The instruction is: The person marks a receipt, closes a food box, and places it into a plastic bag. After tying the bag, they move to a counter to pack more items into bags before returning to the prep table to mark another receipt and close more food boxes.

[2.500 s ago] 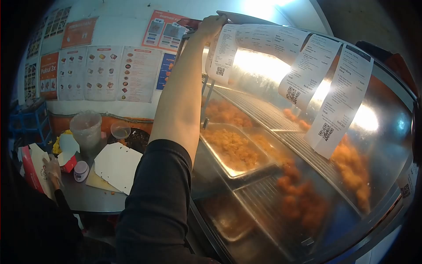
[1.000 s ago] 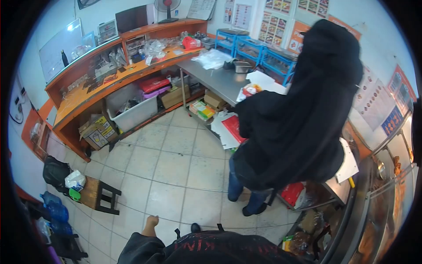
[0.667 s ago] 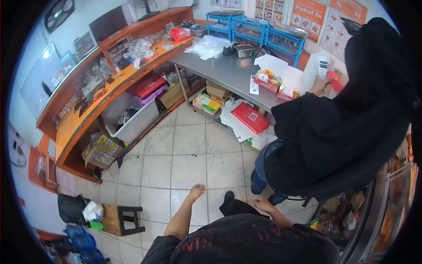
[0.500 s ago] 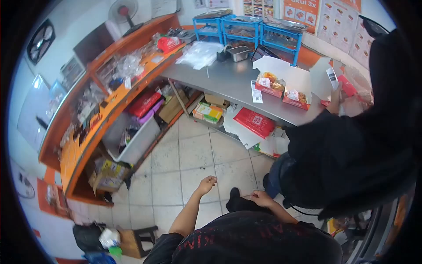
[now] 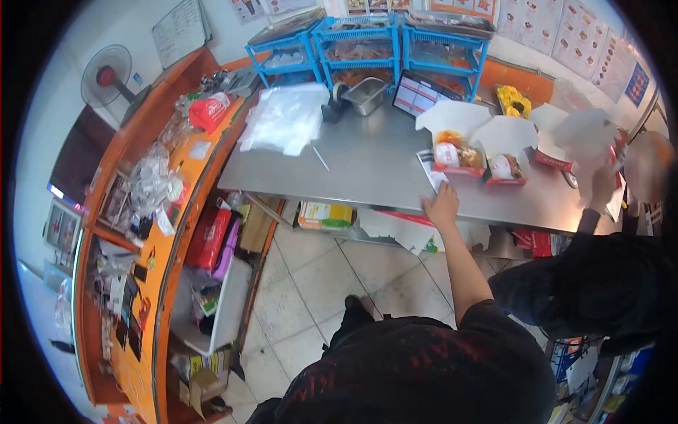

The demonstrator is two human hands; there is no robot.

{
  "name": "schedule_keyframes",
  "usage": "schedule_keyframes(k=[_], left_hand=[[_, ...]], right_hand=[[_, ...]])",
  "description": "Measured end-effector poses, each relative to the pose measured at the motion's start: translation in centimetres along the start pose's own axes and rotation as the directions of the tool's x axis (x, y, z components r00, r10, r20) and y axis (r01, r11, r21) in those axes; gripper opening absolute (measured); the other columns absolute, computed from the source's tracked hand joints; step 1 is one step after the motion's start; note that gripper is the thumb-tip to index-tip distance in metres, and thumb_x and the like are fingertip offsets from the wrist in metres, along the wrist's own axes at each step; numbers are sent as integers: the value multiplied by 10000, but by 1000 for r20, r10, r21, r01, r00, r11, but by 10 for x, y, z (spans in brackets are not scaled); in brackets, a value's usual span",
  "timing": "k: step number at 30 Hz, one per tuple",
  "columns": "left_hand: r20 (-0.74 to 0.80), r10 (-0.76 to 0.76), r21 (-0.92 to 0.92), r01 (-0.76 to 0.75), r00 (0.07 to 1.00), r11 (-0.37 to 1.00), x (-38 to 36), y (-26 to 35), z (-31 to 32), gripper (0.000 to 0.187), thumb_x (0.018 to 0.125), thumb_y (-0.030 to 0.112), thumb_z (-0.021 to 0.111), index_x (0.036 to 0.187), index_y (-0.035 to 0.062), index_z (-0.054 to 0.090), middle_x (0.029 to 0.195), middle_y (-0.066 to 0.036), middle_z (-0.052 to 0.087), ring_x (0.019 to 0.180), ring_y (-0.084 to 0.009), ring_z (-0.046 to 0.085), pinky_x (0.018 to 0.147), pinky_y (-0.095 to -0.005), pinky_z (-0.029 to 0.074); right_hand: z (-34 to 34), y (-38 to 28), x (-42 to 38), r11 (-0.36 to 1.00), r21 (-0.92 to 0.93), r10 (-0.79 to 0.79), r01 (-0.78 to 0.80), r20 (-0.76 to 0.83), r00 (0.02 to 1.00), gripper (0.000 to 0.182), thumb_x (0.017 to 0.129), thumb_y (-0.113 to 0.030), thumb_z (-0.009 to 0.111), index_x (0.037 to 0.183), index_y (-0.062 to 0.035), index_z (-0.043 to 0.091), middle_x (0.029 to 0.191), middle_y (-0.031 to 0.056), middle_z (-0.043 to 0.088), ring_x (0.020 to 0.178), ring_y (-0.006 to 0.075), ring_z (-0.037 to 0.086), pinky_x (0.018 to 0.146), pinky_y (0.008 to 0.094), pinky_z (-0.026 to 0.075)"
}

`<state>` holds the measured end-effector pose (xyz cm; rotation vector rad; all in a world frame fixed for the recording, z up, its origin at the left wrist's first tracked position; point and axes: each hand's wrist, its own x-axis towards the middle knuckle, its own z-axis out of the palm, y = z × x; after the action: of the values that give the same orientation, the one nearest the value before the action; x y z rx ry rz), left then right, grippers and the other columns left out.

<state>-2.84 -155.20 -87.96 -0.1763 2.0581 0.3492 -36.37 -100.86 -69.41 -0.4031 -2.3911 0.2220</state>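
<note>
My right hand (image 5: 443, 206) is at the front edge of the steel counter (image 5: 282, 168), its fingertips at the lower end of a white printed paper slip (image 5: 431, 168). Thumb and fingers look apart, and no grip on the slip shows. Beyond the slip stands an open red-and-white food box (image 5: 459, 169) with a paper-wrapped item and saucy food inside. A second open box (image 5: 506, 181) with similar contents sits to its right. My left hand is out of view.
Another person's hand (image 5: 602, 185) works at the counter's right end, by another opened box (image 5: 551, 157). Blue racks (image 5: 360, 53), a tablet (image 5: 422, 95), a metal pan (image 5: 366, 97) and plastic bags (image 5: 286, 116) line the back. An orange shelf unit (image 5: 162, 261) runs along the left.
My view has moved closer to the counter. My right hand has risen from near my body to the paper slip. My left hand has left the view. The other person has moved further right.
</note>
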Motion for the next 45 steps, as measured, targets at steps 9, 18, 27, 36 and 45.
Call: schedule_keyframes(k=[9, 18, 27, 36, 45], left_hand=[[28, 710, -716, -482, 703, 505, 41, 247, -325, 433, 939, 346, 443, 1210, 18, 519, 1076, -99, 615, 993, -206, 568, 891, -338, 423], [-467, 521, -850, -526, 715, -40, 33, 411, -424, 252, 892, 93, 520, 1112, -27, 496, 918, -152, 620, 840, -223, 618, 759, -354, 504], [-535, 434, -802, -598, 725, 11, 57, 405, -524, 269, 914, 119, 441, 1121, -41, 505, 949, -153, 611, 805, -253, 619, 718, -346, 518], [-712, 145, -682, -726, 687, 87, 95, 395, -560, 345, 824, 104, 428, 1089, -37, 599, 1003, -106, 623, 916, -188, 585, 802, -306, 459], [-630, 340, -609, -715, 699, 343, 124, 364, -587, 420, 773, -26, 508, 1191, -44, 475, 967, -114, 611, 892, -185, 593, 785, -288, 466]], right_hand=[[25, -93, 3, 888, 393, 149, -239, 246, 958, 312, 749, 24, 520, 1055, -11, 573, 890, 204, 572, 804, 381, 572, 714, 448, 463], [7, -111, 39, 864, 431, 231, -258, 115, 966, 338, 753, -137, 669, 1024, -13, 511, 873, 166, 552, 870, 310, 572, 756, 391, 454], [5, 106, 162, 744, -476, 549, -468, 37, 835, 170, 766, -140, 542, 821, -8, 635, 917, 176, 617, 914, 318, 575, 746, 438, 471], [21, 70, 170, 787, -375, 586, -490, 210, 782, 200, 742, -86, 505, 876, 4, 624, 915, 220, 622, 903, 378, 593, 792, 471, 455], [33, -93, 192, 889, -151, 455, -431, 209, 866, 140, 800, -154, 567, 814, -21, 605, 805, 170, 602, 791, 360, 564, 693, 464, 440]])
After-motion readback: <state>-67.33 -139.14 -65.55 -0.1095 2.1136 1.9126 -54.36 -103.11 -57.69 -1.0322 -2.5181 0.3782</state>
